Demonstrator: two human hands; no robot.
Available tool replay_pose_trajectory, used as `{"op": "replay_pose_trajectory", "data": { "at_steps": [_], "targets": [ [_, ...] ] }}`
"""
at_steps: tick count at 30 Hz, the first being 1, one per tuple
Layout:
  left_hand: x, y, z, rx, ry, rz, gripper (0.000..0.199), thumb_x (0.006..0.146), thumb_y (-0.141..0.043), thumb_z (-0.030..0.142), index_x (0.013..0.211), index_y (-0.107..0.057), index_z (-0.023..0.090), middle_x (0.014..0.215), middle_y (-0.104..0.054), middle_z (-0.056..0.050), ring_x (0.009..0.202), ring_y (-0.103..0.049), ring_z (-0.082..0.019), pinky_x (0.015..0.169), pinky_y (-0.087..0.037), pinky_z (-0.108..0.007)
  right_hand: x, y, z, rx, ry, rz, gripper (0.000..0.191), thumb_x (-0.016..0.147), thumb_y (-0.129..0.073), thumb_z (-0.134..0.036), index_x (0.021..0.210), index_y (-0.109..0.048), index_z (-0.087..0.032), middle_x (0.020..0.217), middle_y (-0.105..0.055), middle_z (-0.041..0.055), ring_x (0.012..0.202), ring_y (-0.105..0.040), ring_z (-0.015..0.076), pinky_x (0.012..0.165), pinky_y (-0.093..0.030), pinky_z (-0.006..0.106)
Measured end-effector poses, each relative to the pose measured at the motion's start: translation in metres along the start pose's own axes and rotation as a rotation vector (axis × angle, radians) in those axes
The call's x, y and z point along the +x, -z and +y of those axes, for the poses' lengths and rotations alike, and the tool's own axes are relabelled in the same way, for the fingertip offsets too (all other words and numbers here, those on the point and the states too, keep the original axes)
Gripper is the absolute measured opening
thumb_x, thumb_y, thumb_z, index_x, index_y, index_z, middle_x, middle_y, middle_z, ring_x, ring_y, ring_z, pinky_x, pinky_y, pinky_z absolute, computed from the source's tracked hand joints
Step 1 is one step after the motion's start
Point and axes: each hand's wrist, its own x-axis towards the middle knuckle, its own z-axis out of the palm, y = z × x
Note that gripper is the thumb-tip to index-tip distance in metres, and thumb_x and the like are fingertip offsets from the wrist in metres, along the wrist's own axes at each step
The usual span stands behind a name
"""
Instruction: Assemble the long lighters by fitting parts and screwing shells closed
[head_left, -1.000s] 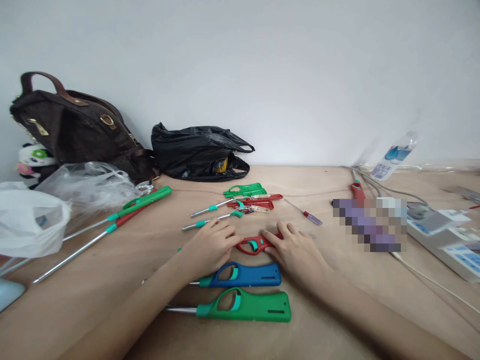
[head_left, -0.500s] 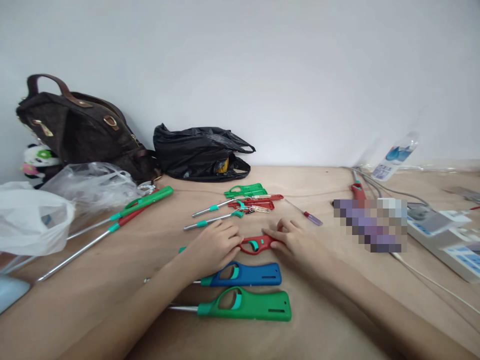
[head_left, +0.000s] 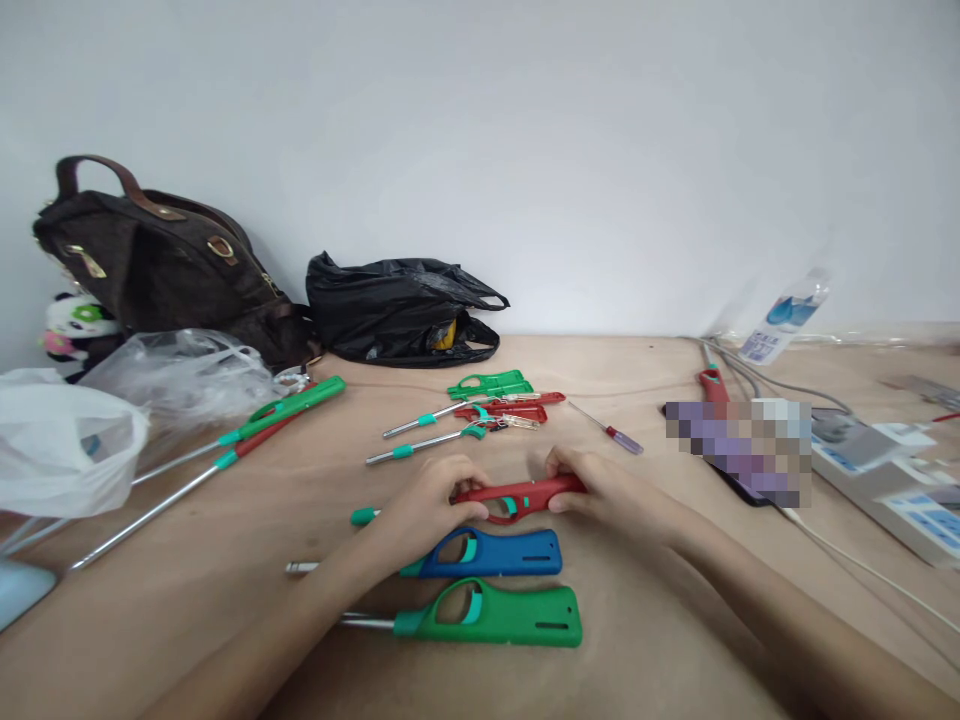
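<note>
A pale wall (head_left: 600, 170) is backing the tan table (head_left: 660, 620). Your left hand (head_left: 431, 495) and right hand (head_left: 611, 488) are pinching the red utility lighter (head_left: 538, 492), which is leaning edge-up between them; beyond your grip, a screwdriver (head_left: 625, 441) is lying.

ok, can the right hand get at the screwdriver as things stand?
Probably yes: the screwdriver lies just beyond the right hand, nothing visible on it or between them. But that hand grips the red lighter, so it would likely need to let go first.
</note>
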Motion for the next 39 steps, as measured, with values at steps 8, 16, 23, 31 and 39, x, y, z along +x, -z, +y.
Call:
{"op": "replay_pose_trajectory", "data": {
  "at_steps": [8, 16, 23, 31, 39],
  "targets": [
    [-0.003, 0.010, 0.011, 0.157, -0.029, 0.039, 0.014, 0.079, -0.061, 0.006, 0.086, -0.066, 0.018, 0.088, -0.066, -0.003, 0.087, -0.062, -0.021, 0.075, -0.048, -0.030, -0.005, 0.005, -0.022, -0.119, 0.091, 0.059, 0.017, 0.083, -0.060, -0.014, 0.099, -0.061, -0.021, 0.087, -0.068, 0.0018, 0.080, -0.062, 0.0173, 0.066, -0.040, 0.026],
    [-0.010, 0.004, 0.024, 0.254, -0.262, 0.131, 0.018, 0.086, -0.052, 0.007, 0.097, -0.061, 0.019, 0.096, -0.067, -0.004, 0.094, -0.062, -0.021, 0.084, -0.050, -0.035, -0.004, -0.019, -0.039, -0.465, 0.259, 0.187, 0.012, 0.091, -0.047, -0.011, 0.088, -0.057, -0.017, 0.074, -0.065, 0.0029, 0.061, -0.059, 0.0158, 0.054, -0.034, 0.027],
    [-0.009, 0.026, 0.011, 0.384, -0.407, 0.250, 0.025, 0.092, -0.056, 0.035, 0.110, -0.061, 0.018, 0.105, -0.069, -0.008, 0.104, -0.061, -0.025, 0.091, -0.047, -0.040, -0.002, -0.020, -0.032, -0.486, 0.293, 0.377, 0.017, 0.095, -0.043, -0.016, 0.087, -0.058, -0.017, 0.075, -0.067, 0.0040, 0.063, -0.061, 0.0166, 0.053, -0.034, 0.027],
    [0.000, 0.085, -0.032, 0.606, -0.299, 0.084, 0.039, 0.092, -0.055, 0.041, 0.125, -0.058, 0.020, 0.122, -0.064, -0.009, 0.113, -0.057, -0.027, 0.096, -0.043, -0.042, 0.000, -0.009, -0.013, -0.574, 0.234, 0.482, 0.023, 0.099, -0.039, -0.022, 0.092, -0.060, -0.017, 0.082, -0.069, 0.0081, 0.068, -0.062, 0.0184, 0.057, -0.035, 0.028],
    [0.000, 0.083, -0.051, 0.536, -0.298, 0.124, 0.023, 0.094, -0.049, 0.028, 0.104, -0.067, 0.019, 0.104, -0.071, -0.007, 0.099, -0.062, -0.024, 0.088, -0.047, -0.037, -0.004, -0.003, -0.014, -0.599, 0.253, 0.512, 0.020, 0.098, -0.040, -0.019, 0.093, -0.060, -0.017, 0.083, -0.068, 0.0069, 0.067, -0.060, 0.0173, 0.057, -0.034, 0.028]
  ]
}}
